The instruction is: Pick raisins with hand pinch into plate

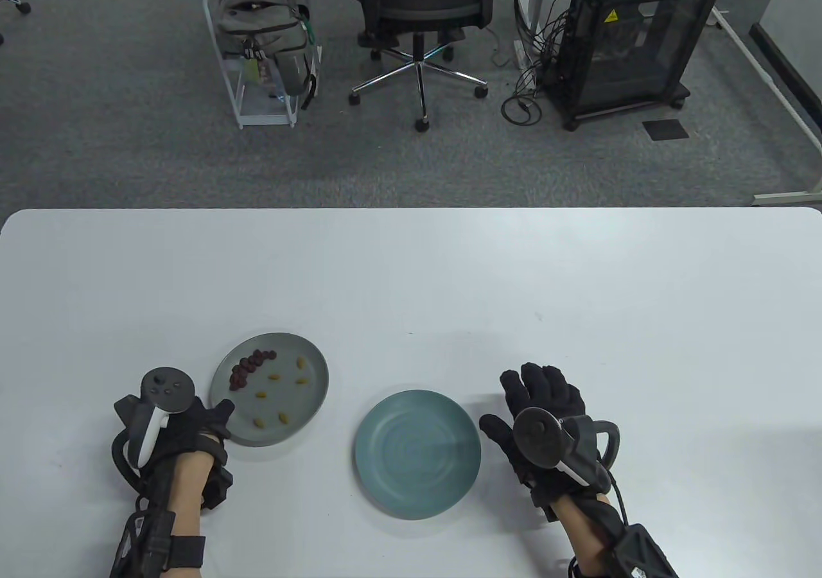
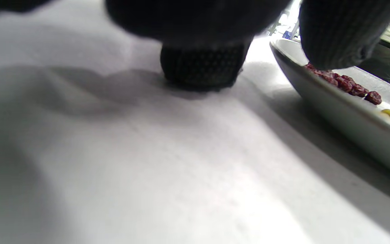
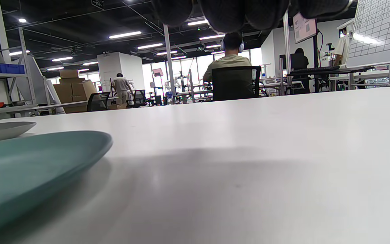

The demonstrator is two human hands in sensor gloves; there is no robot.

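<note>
A grey plate (image 1: 311,382) at the front left holds a cluster of dark red raisins (image 1: 247,366) and several scattered yellow raisins (image 1: 276,377). An empty teal plate (image 1: 417,453) lies to its right. My left hand (image 1: 215,417) rests on the table at the grey plate's near-left edge and holds nothing. In the left wrist view a fingertip (image 2: 201,67) presses on the table and the thumb (image 2: 337,37) hangs over the plate's rim (image 2: 333,101), near the red raisins (image 2: 347,86). My right hand (image 1: 539,404) lies flat and spread, just right of the teal plate (image 3: 29,159), holding nothing.
The white table (image 1: 411,282) stretches far beyond both plates. Behind its far edge stand an office chair (image 1: 420,13), a white rack with a bag (image 1: 263,38) and a black cabinet (image 1: 632,38) on the carpet.
</note>
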